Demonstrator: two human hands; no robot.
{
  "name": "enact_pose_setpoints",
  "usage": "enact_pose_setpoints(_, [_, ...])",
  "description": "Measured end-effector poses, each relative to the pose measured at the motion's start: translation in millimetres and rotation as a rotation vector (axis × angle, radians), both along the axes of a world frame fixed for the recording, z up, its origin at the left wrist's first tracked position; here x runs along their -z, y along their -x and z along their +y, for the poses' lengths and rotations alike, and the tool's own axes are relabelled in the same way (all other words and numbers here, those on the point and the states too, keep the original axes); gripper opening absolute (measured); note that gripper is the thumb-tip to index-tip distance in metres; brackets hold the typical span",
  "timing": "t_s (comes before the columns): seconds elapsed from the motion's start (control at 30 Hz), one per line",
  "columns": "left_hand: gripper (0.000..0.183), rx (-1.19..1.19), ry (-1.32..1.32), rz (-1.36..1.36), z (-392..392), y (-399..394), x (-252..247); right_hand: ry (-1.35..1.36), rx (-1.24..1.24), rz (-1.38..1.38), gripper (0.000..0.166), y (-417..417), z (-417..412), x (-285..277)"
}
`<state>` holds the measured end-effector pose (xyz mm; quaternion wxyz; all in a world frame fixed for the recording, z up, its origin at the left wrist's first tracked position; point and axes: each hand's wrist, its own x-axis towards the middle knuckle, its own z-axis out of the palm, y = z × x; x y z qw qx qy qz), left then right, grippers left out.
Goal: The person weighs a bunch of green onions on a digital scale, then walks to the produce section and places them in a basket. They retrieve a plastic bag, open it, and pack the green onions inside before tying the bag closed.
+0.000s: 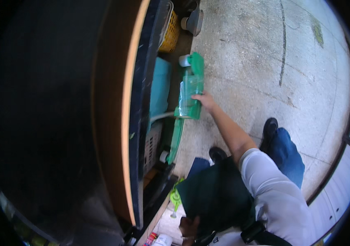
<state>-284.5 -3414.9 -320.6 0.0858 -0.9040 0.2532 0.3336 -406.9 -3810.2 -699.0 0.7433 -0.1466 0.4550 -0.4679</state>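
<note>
My right hand (pixel 205 101) reaches forward and grips the near edge of a green plastic piece (pixel 195 106) with a clear, shiny part. The thumb lies on top, and the other fingers are mostly hidden. A white wheel-like part (pixel 184 60) sits at its far end. Just below, a second green plastic part (pixel 177 136) stands beside the shelf, with another white round part (pixel 164 156) at its end. Close to my body, my left hand (pixel 190 227) is at the edge of the dark green apron (pixel 218 196); shadow hides what its fingers do.
A dark-framed shelf with a pale wooden edge (pixel 128 107) runs along the left. On its lower level are a yellow basket (pixel 171 33), a turquoise bin (pixel 160 89) and a grey slotted basket (pixel 151 147). A bright green plastic item (pixel 175 196) lies near the concrete floor (pixel 255 61).
</note>
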Motion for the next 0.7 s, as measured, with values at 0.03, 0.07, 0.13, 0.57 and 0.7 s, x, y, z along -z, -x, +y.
enact_pose_setpoints(0.03, [0.044, -0.031, 0.072, -0.019, 2, 0, 7, -0.041, -0.055, 0.024, 0.038, -12, -18, 9])
enact_pose_setpoints(0.07, [0.043, -0.030, 0.154, -0.008, -3, -1, 24, -0.080, -0.102, 0.052, 0.038, -18, -40, 15])
enact_pose_setpoints(0.13, [0.043, -0.074, 0.291, -0.011, 1, -5, 52, -0.307, -0.475, 0.210, 0.040, -52, -60, 13])
enact_pose_setpoints(0.57, [0.043, 0.154, -0.032, 0.189, -43, 27, -32, 0.433, -1.548, 0.967, 0.027, 50, 190, -128])
enact_pose_setpoints(0.7, [0.030, 0.336, 0.055, 0.529, -18, 19, -29, -0.264, -0.889, 0.290, 0.037, 127, 240, -398])
